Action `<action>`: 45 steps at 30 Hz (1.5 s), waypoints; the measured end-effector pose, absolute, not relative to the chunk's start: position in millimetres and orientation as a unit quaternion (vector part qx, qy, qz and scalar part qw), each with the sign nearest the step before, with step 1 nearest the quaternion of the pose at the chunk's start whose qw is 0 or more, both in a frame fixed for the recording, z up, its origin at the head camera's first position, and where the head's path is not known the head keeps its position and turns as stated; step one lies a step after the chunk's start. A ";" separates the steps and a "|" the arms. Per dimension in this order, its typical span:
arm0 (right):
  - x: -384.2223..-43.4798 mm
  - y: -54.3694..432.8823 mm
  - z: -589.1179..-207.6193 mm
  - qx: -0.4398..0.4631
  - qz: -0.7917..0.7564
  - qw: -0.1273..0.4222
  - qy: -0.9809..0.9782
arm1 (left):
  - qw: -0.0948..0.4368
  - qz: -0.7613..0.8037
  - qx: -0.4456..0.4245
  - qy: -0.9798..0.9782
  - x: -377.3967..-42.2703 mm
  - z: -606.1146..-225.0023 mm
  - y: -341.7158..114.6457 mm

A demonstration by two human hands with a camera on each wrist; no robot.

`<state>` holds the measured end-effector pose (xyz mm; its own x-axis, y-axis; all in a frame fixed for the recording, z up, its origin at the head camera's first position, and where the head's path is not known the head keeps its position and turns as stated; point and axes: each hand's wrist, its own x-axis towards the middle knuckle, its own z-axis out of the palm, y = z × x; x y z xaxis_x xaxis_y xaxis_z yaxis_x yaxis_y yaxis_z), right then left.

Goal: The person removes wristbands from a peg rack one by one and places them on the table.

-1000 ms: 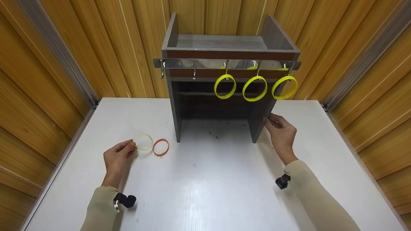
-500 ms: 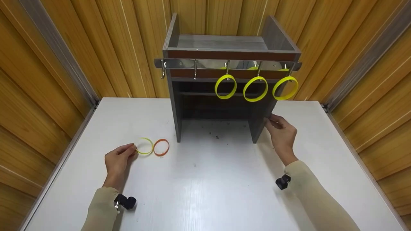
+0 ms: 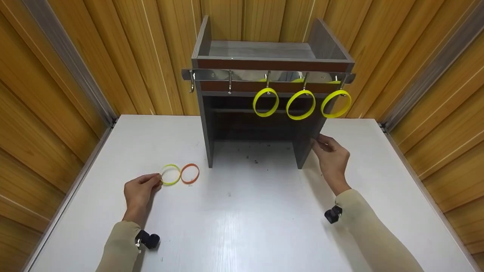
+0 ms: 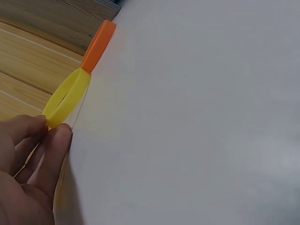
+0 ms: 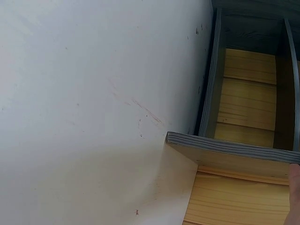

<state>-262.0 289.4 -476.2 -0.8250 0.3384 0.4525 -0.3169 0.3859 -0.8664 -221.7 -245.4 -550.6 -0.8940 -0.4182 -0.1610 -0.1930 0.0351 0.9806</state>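
My left hand (image 3: 141, 190) is at the left of the white table, thumb and fingertips at the near-left edge of a yellow ring (image 3: 162, 181), pinching it. In the left wrist view the yellow ring (image 4: 78, 96) meets an orange ring (image 4: 99, 46) end to end. That orange ring (image 3: 182, 180) lies on the table just right of the yellow one. At the grey shelf unit (image 3: 207, 132), my right hand (image 3: 333, 160) grips the front edge of the right side panel (image 3: 305, 151) low down. Only a fingertip (image 5: 294, 173) shows beside the panel in the right wrist view.
Across the shelf front runs a metal rail (image 3: 247, 74) with several hooks. Three yellow rings hang there, a left one (image 3: 255, 107), a middle one (image 3: 288, 110) and a right one (image 3: 322, 109). The two leftmost hooks are bare. Wood-patterned walls (image 3: 159, 56) enclose the table.
My left hand has lowered the yellow ring toward me, from a tilted position down to the table beside the orange ring. The right hand stays at the panel.
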 end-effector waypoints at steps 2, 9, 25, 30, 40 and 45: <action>-262.4 289.8 -476.7 -0.006 0.555 0.295 -0.778 | 0.089 -0.652 0.215 -0.722 -221.3 -550.9 -245.1; -264.1 291.1 -480.8 0.002 0.547 0.297 -0.782 | 0.098 -0.592 0.214 -0.771 -217.8 -548.2 -244.9; -263.9 289.4 -480.0 0.005 0.558 0.291 -0.777 | 0.139 -0.621 0.128 -0.760 -218.0 -518.1 -228.1; -264.3 290.0 -479.4 0.000 0.562 0.284 -0.777 | 0.158 -0.635 0.096 -0.750 -220.4 -501.5 -212.7; -264.7 291.0 -479.2 0.002 0.555 0.291 -0.779 | 0.189 -0.659 0.026 -0.728 -227.5 -467.1 -177.0; -264.9 291.8 -479.3 0.003 0.547 0.294 -0.784 | 0.206 -0.663 -0.007 -0.720 -231.0 -452.8 -160.4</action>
<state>-264.9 291.8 -479.3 -0.8277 0.3158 0.4639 -0.3264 0.4016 -0.8557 -231.0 -160.4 -452.8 -0.9147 -0.2631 0.3067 0.2842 0.1206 0.9511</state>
